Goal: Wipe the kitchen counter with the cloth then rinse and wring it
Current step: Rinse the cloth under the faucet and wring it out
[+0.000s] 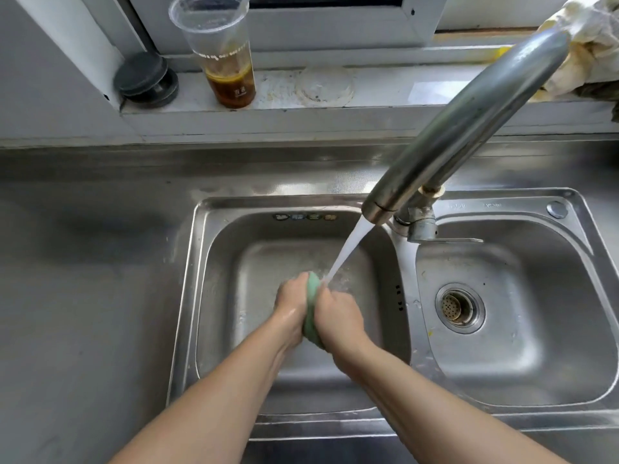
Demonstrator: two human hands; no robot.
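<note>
1. Two bare forearms reach in from the bottom edge and meet over the left basin of a stainless steel double sink [187, 296].
2. The left hand [290, 308] is closed around the left side of a green cloth [312, 298], its wet back facing up.
3. The right hand [338, 314] is closed around the right side of the same cloth, so the two hands press against each other with the cloth bunched between them. Only a narrow green strip shows, running from the knuckles down to the wrists.
4. The cloth is held above the floor of the left basin, near its middle, not resting on the metal.
5. A stream of water [348, 251] slants down from the spout and lands on the top edge of the cloth, beside the right hand's fingers.
6. The right basin holds a round drain strainer [459, 308] and lies well apart from the hands.
7. The faucet [469, 125] rises from the divider between the basins, and its thick steel spout angles over the left basin.
8. The steel counter [83, 262] spreads out to the left of the sink.
9. Farther back, on the window sill [385, 92], stands a clear plastic cup [221, 51] with brown liquid at its bottom.
10. A dark round stopper [145, 78] sits to the left of the cup, and a crumpled pale rag [586, 45] lies at the sill's right end.
</note>
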